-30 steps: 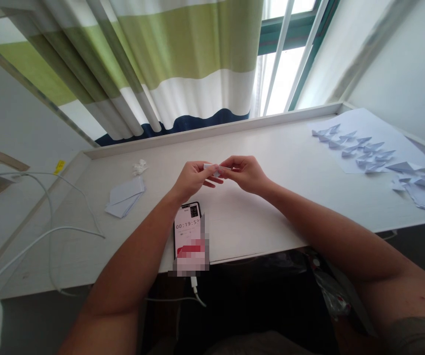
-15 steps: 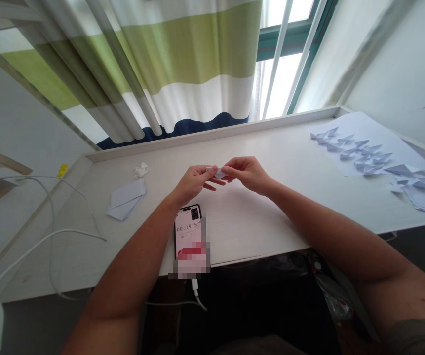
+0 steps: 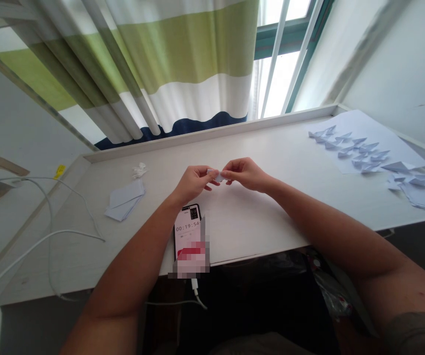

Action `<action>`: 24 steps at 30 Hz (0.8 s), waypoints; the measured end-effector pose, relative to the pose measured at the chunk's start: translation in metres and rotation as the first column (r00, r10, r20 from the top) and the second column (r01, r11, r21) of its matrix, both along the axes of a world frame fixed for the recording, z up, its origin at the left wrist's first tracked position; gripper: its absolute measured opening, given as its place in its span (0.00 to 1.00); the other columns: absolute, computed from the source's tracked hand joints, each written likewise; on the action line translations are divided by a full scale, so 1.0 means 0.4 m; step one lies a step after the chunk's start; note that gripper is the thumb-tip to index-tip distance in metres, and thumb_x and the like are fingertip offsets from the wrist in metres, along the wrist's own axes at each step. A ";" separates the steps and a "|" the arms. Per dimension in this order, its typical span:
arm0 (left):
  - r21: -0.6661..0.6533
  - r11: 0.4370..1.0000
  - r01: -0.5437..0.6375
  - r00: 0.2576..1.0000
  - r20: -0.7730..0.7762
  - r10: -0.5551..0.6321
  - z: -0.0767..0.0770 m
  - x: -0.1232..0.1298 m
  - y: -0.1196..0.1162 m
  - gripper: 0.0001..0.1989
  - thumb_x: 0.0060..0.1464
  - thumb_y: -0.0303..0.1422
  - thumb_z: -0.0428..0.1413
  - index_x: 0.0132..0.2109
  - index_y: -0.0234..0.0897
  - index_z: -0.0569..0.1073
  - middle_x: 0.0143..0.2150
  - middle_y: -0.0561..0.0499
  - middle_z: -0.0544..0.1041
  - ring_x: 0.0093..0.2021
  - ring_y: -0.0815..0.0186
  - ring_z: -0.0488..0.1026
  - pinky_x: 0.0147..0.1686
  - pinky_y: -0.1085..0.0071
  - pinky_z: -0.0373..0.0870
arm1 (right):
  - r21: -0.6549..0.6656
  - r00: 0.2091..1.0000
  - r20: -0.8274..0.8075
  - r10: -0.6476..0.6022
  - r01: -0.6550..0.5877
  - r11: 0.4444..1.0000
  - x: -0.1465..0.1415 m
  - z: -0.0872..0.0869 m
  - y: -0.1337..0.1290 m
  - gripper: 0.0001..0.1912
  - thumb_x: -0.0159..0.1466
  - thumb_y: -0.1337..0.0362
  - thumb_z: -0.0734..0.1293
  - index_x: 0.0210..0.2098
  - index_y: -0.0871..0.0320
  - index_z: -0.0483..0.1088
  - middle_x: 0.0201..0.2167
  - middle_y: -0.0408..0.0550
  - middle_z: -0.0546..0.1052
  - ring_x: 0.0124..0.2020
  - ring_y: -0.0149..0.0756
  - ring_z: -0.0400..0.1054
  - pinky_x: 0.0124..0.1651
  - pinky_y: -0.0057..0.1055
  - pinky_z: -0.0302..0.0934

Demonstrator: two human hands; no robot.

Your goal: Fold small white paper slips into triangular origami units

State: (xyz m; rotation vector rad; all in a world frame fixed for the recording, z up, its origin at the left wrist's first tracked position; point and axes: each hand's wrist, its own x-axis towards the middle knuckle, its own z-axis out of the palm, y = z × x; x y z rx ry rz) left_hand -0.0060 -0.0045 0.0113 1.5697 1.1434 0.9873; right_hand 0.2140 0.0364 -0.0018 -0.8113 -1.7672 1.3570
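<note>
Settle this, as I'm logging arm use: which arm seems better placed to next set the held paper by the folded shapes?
Probably the right grip, nearer the folded shapes on that side. The left grip is farther off; both seem to pinch the paper.

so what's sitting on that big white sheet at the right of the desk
Small folded paper shapes cluster on the large white sheet, some jutting past its left edge. The parts of the sheet beneath them are hidden.

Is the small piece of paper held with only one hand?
No, the left hand and the right hand both pinch the small piece of paper at their fingertips.
</note>
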 end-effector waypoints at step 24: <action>-0.022 0.998 -0.054 0.983 0.177 0.057 0.024 0.002 -0.007 0.24 0.53 0.49 0.74 0.47 0.35 0.82 0.37 0.44 0.87 0.39 0.55 0.88 0.42 0.61 0.83 | 0.072 0.977 -0.211 -0.023 0.039 0.997 -0.002 -0.001 0.000 0.29 0.57 0.46 0.84 0.50 0.56 0.81 0.32 0.43 0.83 0.34 0.36 0.80 0.42 0.39 0.78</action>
